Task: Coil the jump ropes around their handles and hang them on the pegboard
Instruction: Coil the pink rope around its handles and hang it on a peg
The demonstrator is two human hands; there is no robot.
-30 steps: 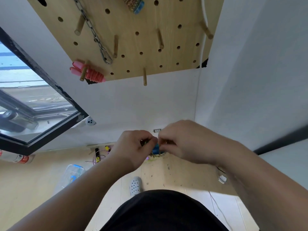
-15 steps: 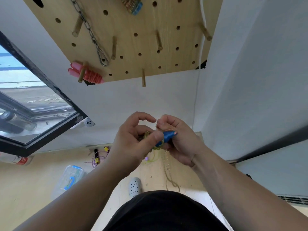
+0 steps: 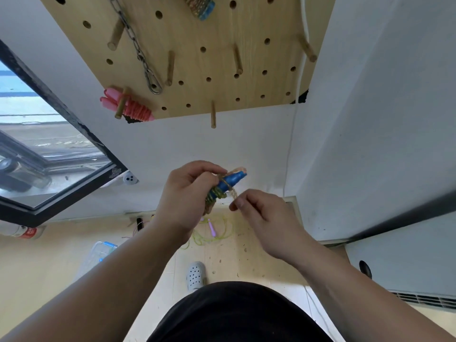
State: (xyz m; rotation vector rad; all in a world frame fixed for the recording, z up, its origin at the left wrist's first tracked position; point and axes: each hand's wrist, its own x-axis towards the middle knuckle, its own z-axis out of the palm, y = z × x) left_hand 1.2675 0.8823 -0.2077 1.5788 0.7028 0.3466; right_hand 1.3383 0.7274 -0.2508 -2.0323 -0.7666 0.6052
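Left hand [image 3: 187,193] clasps blue handles [image 3: 230,182]; right hand [image 3: 261,218] pinches rope [image 3: 233,192] just beside them. A slackened grip could let coils unravel.

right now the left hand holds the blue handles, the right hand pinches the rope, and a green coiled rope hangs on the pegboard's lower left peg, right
No: the head view shows the coiled rope on that peg is pink, not green. The left hand does hold the blue handles and the right hand pinches the rope.
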